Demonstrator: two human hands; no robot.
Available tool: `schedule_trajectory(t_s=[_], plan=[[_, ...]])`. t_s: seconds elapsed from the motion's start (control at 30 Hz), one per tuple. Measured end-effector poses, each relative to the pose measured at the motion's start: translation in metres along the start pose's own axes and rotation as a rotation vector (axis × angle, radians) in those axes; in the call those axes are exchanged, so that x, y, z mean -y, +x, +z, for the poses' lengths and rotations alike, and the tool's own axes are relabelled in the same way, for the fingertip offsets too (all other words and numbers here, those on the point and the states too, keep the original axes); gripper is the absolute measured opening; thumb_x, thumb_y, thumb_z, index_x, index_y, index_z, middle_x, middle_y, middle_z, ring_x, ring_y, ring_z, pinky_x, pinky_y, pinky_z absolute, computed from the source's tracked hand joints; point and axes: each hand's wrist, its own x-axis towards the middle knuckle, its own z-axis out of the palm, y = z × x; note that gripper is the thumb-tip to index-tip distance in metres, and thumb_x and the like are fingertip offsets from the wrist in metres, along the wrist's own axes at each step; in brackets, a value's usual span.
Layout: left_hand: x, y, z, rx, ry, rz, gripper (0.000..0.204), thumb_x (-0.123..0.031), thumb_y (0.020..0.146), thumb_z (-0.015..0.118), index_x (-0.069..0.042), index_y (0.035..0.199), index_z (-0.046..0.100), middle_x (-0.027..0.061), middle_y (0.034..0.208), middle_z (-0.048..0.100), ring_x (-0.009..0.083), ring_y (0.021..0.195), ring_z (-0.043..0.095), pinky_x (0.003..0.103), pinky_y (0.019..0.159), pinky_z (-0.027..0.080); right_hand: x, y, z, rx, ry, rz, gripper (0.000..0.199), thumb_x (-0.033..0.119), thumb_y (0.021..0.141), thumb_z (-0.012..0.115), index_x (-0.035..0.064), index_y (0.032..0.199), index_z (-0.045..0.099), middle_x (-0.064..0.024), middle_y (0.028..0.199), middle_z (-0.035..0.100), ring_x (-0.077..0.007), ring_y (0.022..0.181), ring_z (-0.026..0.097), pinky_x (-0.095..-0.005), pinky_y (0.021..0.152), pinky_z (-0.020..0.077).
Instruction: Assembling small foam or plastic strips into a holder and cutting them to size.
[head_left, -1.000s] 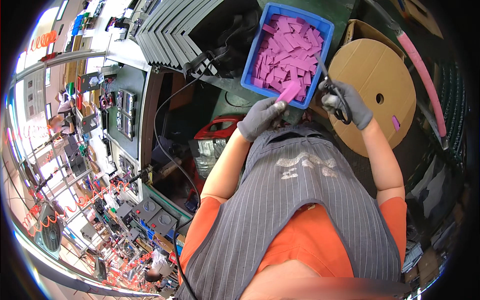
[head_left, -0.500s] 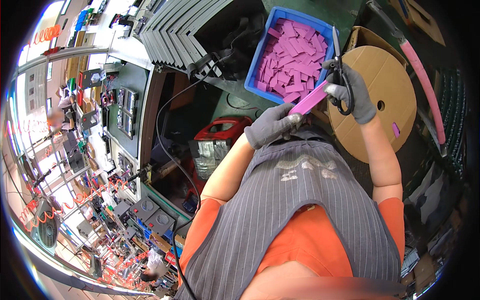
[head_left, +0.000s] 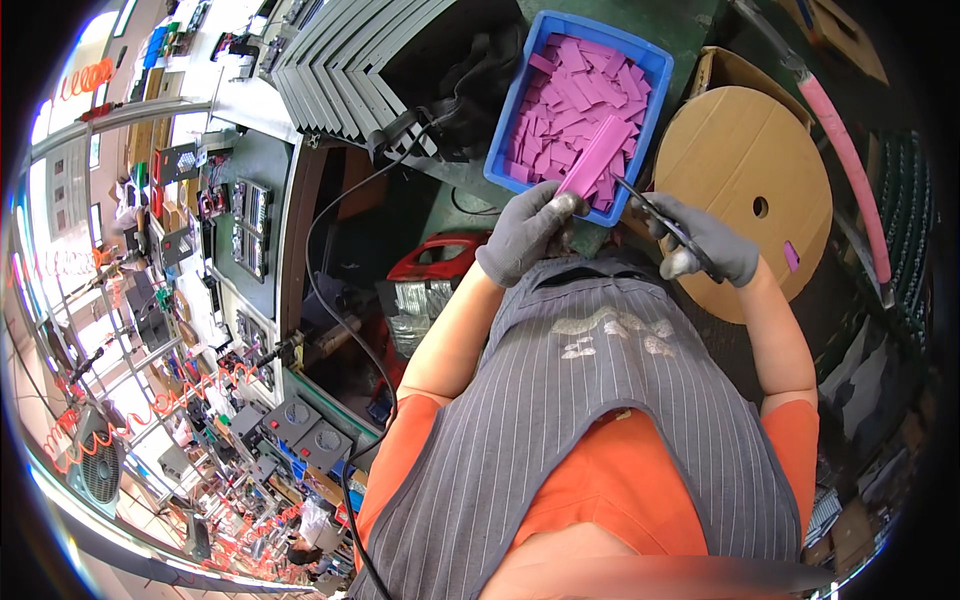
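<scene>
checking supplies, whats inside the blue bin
Loose pink pieces lie heaped in the blue bin, covering its floor; the strip in the left hand hides some pieces.

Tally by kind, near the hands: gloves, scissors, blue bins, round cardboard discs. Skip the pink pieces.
Gray gloves: 2 (left hand, right hand)
Scissors: 1, in the right hand
Blue bin: 1
Round cardboard disc: 1
Total: 5
</scene>
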Motion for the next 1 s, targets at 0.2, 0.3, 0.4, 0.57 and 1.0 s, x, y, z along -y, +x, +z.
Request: schedule_trajectory(t_s=[0.2,0.3,0.4,0.57,1.0], plan=[[0.007,0.003,0.003,0.01,0.01,-0.042,0.029,-0.032,0.092,0.05,-0.004,0.093,0.057,-0.0024,0.066,0.048,0.0048,0.056,0.046,0.018,0.05,0.037,0.017,0.021,0.011,-0.021,0.009,0.03,0.104,0.048,0.052,0.084,0.0023,0.132,0.036,0.0,0.091,0.044,-0.0113,0.078,0.044,-0.0229,0.068,0.0387],[0.006,0.002,0.003,0.027,0.014,-0.044,0.029,-0.032,0.092,0.05,-0.004,0.093,0.056,-0.0024,0.067,0.048,0.0047,0.057,0.047,0.018,0.05,0.037,0.02,0.022,0.011,-0.019,0.03,0.048,0.102,0.048,0.053,0.083,0.0022,0.132,0.037,-0.0001,0.089,0.044,-0.0113,0.078,0.043,-0.0234,0.067,0.0387],[0.008,0.002,0.002,0.017,0.015,-0.041,0.029,-0.032,0.092,0.05,-0.004,0.094,0.056,-0.0022,0.067,0.048,0.0048,0.057,0.047,0.019,0.05,0.037,0.021,0.024,0.011,-0.024,-0.021,0.024,0.09,0.047,0.059,0.08,0.0011,0.127,0.043,-0.0068,0.09,0.051,-0.0173,0.085,0.05,-0.0289,0.076,0.042],[0.013,0.004,0.002,-0.011,0.015,-0.033,0.028,-0.031,0.092,0.05,-0.003,0.094,0.056,-0.0018,0.068,0.048,0.0053,0.057,0.047,0.019,0.051,0.038,0.02,0.025,0.012,-0.023,-0.029,0.038,0.088,0.045,0.06,0.079,0.0011,0.127,0.043,-0.0069,0.09,0.051,-0.0175,0.085,0.05,-0.029,0.076,0.0421],[0.013,0.013,-0.002,-0.008,0.101,-0.027,0.029,-0.031,0.092,0.051,-0.003,0.093,0.056,-0.0007,0.066,0.047,0.0064,0.055,0.045,0.02,0.05,0.037,0.019,0.03,0.011,-0.08,0.056,0.212,0.046,0.031,0.075,0.07,-0.0015,0.104,0.058,-0.0038,0.077,0.057,-0.0094,0.064,0.051,-0.023,0.056,0.0415]])
